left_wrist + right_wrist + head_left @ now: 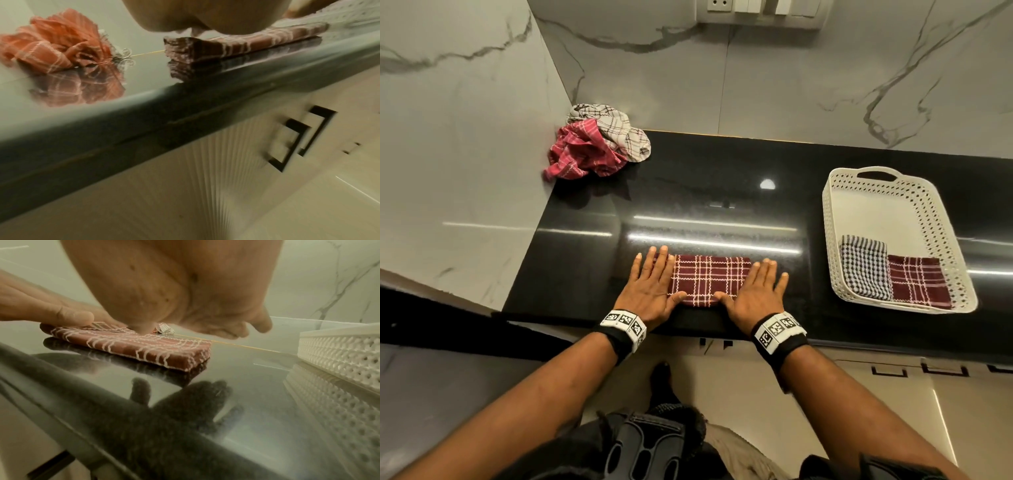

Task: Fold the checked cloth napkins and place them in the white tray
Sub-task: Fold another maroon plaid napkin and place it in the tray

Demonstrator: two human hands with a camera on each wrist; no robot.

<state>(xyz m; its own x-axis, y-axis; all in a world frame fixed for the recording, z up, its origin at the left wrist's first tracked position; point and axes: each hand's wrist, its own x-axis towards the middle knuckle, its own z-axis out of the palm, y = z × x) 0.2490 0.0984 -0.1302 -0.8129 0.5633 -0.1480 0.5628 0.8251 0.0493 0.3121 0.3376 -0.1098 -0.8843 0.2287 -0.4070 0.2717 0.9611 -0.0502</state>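
A folded maroon checked napkin (707, 279) (242, 43) (144, 347) lies flat on the black counter near its front edge. My left hand (654, 284) presses its left end with straight, spread fingers. My right hand (755, 291) (174, 293) presses the right end the same way. The white perforated tray (835, 205) (339, 350) stands to the right and holds a black-and-white checked napkin (864, 265) and a maroon checked one (917, 282), both folded. A crumpled pink napkin (582, 152) (55, 43) and a crumpled cream one (616, 132) lie in the back left corner.
The black counter (722, 205) meets marble walls at the back and left. Wall sockets (756, 10) sit high on the back wall. Cabinet fronts with black handles (298, 141) run below the counter edge.
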